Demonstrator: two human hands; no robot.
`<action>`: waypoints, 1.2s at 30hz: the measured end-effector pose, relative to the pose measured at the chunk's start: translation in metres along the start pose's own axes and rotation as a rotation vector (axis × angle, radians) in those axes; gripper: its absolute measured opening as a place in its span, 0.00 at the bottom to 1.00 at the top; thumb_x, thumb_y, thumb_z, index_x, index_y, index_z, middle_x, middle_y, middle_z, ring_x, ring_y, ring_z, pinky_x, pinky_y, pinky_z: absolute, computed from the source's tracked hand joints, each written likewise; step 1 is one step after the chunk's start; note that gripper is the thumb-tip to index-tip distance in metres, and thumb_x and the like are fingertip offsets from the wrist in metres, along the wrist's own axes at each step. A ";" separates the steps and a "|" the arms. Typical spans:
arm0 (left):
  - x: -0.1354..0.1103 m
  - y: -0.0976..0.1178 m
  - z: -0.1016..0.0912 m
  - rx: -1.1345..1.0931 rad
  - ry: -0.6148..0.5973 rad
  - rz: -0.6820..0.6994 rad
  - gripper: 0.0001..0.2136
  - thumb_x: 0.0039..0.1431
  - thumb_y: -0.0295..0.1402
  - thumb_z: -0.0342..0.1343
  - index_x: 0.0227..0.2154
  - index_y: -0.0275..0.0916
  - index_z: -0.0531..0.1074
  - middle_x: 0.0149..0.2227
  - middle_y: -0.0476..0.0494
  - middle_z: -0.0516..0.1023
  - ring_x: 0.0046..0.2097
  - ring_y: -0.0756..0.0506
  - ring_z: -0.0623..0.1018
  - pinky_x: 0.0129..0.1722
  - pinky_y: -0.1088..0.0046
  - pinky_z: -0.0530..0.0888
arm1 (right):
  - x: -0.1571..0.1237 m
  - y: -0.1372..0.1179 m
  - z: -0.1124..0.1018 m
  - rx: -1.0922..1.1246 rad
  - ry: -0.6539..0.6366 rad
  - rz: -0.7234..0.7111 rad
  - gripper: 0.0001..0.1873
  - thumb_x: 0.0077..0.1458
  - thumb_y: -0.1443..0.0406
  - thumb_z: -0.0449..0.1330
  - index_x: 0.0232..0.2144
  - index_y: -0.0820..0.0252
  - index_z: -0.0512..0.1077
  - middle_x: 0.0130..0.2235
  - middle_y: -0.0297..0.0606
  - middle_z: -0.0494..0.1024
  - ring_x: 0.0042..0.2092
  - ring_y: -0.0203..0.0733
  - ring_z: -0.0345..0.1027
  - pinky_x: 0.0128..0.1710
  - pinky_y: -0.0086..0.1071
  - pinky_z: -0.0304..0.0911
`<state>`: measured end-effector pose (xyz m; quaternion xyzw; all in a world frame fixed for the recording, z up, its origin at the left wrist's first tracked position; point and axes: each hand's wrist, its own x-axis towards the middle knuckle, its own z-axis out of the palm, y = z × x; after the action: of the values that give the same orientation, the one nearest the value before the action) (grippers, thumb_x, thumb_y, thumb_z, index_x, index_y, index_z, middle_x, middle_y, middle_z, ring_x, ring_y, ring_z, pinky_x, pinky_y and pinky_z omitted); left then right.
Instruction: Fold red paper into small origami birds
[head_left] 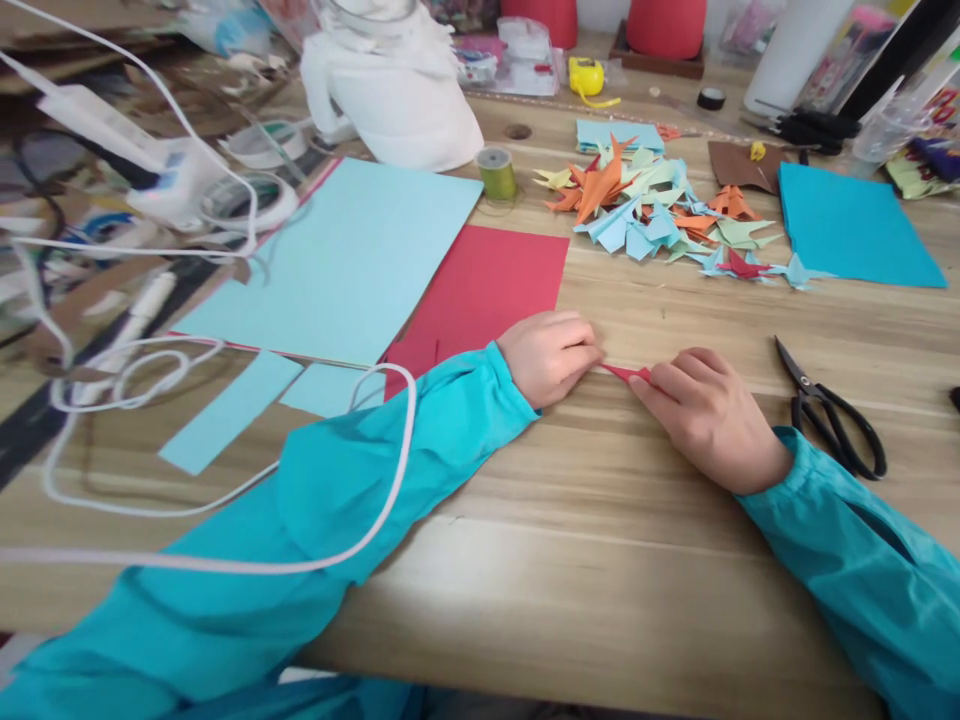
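Between my two hands, just above or on the wooden table, is a narrow folded piece of red paper [624, 372]. My left hand [553, 352] has its fingers pinched together at the paper's left tip. At the other end, my right hand [705, 410] grips the paper between thumb and fingers, hiding most of it. Black-handled scissors [823, 415] lie slightly spread to the right of my right hand. A red sheet [487, 285] lies just beyond my left hand. Farther back sits a heap of folded paper cranes [652, 205] in orange, blue, green and red.
A large light blue sheet [337, 260] and cut strips [231, 412] lie at left. A white cable [409, 440] loops over my left sleeve. A thread spool [496, 175], white jug [390, 90], blue paper stack [855, 225] and yellow tape measure [586, 76] stand farther back.
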<state>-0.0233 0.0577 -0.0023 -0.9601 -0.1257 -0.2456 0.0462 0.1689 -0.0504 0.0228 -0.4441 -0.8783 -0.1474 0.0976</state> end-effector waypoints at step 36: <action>-0.019 0.056 -0.010 0.062 -0.072 -0.286 0.16 0.59 0.36 0.48 0.44 0.32 0.71 0.46 0.36 0.73 0.48 0.39 0.69 0.44 0.60 0.69 | -0.002 -0.001 0.002 0.046 0.001 0.004 0.12 0.59 0.72 0.49 0.38 0.64 0.72 0.30 0.40 0.71 0.32 0.40 0.57 0.35 0.36 0.55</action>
<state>-0.0295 -0.0017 -0.0047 -0.9387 -0.2704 -0.2109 0.0358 0.1696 -0.0517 0.0196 -0.4435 -0.8805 -0.1272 0.1087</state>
